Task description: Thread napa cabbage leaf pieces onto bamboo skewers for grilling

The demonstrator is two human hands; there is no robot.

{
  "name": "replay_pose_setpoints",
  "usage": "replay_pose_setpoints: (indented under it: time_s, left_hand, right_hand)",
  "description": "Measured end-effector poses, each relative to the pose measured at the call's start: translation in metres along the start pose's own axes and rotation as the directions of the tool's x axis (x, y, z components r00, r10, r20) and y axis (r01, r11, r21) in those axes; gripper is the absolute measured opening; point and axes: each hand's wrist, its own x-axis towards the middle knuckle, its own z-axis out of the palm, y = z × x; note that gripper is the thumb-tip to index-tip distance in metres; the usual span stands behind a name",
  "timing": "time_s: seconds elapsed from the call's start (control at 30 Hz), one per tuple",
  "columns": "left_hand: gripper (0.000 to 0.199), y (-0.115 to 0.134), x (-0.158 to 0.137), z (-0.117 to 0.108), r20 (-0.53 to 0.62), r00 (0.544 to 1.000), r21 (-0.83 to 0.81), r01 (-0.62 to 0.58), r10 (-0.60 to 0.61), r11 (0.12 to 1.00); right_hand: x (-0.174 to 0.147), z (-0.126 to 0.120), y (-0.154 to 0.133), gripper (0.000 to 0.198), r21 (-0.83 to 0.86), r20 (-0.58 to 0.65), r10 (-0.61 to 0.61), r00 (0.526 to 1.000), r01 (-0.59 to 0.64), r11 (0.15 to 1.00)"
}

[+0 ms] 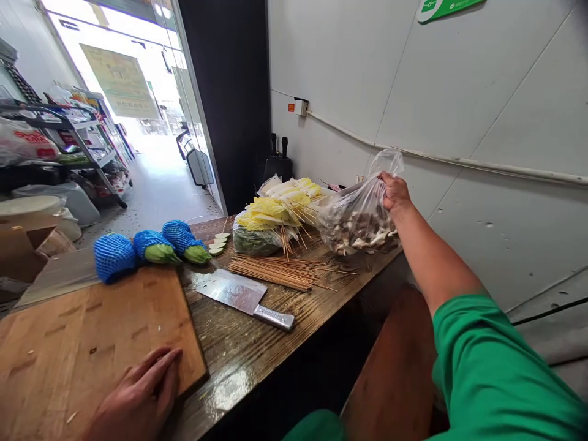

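Observation:
At the far right of the table, my right hand grips the gathered neck of a clear plastic bag of mushrooms. The bag's lower part is at the table's edge; I cannot tell whether it rests there. My left hand lies on the wooden cutting board, its fingers drawn together with nothing visible in them. A cleaver lies flat beside the board, handle toward me. Beyond it is a pile of wooden skewers. Skewered yellow cabbage leaves are heaped behind them.
Several green vegetables in blue foam nets sit along the board's far edge. Pale green slices lie near them. A grey wall bounds the right side. A loaded shelf rack stands at left, near a bright glass doorway.

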Motion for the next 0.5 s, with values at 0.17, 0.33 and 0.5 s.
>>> replay_pose_setpoints:
  time_s: [0.17, 0.33, 0.5]
  left_hand:
    - [0.042, 0.001, 0.0, -0.002, 0.025, 0.997, 0.063, -0.079, 0.078, 0.995]
    - [0.045, 0.012, 0.002, -0.012, 0.033, 0.998, 0.068, -0.063, 0.061, 0.996]
    - [0.038, 0.022, 0.003, -0.021, 0.029, 0.998, 0.067, -0.055, 0.053, 0.996]
  right_hand:
    - [-0.005, -0.014, -0.025, 0.023, 0.0, 0.001, -0.006, 1.0, 0.006, 1.0]
    - [-0.017, -0.021, -0.055, 0.027, -0.072, -0.033, -0.037, 0.999, 0.035, 0.997]
    - [-0.031, -0.023, -0.092, 0.034, -0.074, -0.054, -0.083, 0.995, 0.078, 0.994]
